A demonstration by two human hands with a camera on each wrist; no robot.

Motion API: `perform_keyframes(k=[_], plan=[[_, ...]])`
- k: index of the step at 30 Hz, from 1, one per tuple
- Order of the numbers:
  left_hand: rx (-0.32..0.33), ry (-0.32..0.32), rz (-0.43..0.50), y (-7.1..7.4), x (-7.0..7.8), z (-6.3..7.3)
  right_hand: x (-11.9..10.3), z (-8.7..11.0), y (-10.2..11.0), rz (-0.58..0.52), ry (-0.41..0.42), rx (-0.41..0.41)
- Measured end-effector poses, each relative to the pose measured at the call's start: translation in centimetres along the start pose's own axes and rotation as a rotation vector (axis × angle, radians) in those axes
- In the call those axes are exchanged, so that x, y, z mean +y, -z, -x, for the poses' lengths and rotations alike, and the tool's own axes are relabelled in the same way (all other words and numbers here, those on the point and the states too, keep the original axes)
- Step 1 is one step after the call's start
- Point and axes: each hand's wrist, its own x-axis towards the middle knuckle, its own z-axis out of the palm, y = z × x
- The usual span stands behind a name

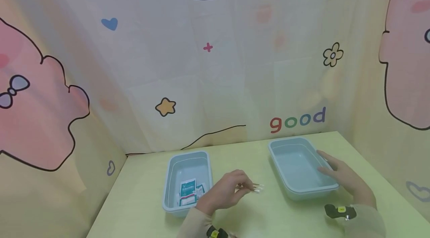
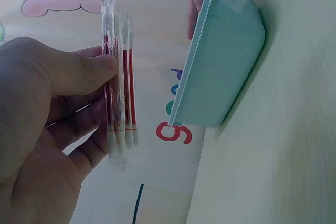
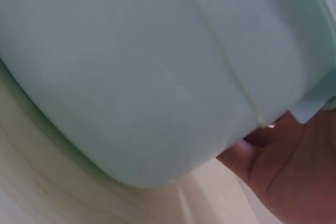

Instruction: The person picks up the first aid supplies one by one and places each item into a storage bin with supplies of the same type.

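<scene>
My left hand (image 1: pixel 231 191) pinches a few iodine cotton swabs (image 2: pixel 121 87) in clear wrapping between thumb and fingers. These swabs have white tips and dark red shafts, and they are held above the table between two tubs. My right hand (image 1: pixel 342 174) grips the right side rim of the right light blue plastic tub (image 1: pixel 299 163), thumb over the edge. Nothing shows inside that tub. In the right wrist view the tub's outer wall (image 3: pixel 147 87) hides most of the fingers.
At the left stands a second light blue tub (image 1: pixel 169 171), holding teal and white packets (image 1: pixel 188 189). Both tubs rest on the pale yellow table (image 1: pixel 134 193). A printed curtain (image 1: pixel 215 92) closes off the back and sides.
</scene>
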Motion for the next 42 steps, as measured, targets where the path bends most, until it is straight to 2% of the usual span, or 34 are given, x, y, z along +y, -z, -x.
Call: perform_keyframes(k=[11, 17, 25, 30, 42], plan=[[-0.045, 0.037, 0.043, 0.0, 0.2, -0.5, 0.2, 0.0, -0.1, 0.009, 0.003, 0.001], [-0.055, 0.044, 0.032, 0.0, 0.4, -0.9, 0.4, -0.1, -0.2, 0.016, 0.003, 0.004], [-0.047, 0.017, 0.0, -0.3, 0.4, -1.4, 0.1, 0.0, -0.2, -0.001, -0.002, 0.002], [-0.051, 0.018, 0.027, -0.5, 0.6, -1.7, -0.2, 0.1, -0.3, 0.005, -0.01, 0.001], [-0.058, -0.027, 0.019, -1.0, 0.7, -2.8, -0.1, 0.0, -0.1, 0.008, -0.007, 0.005]])
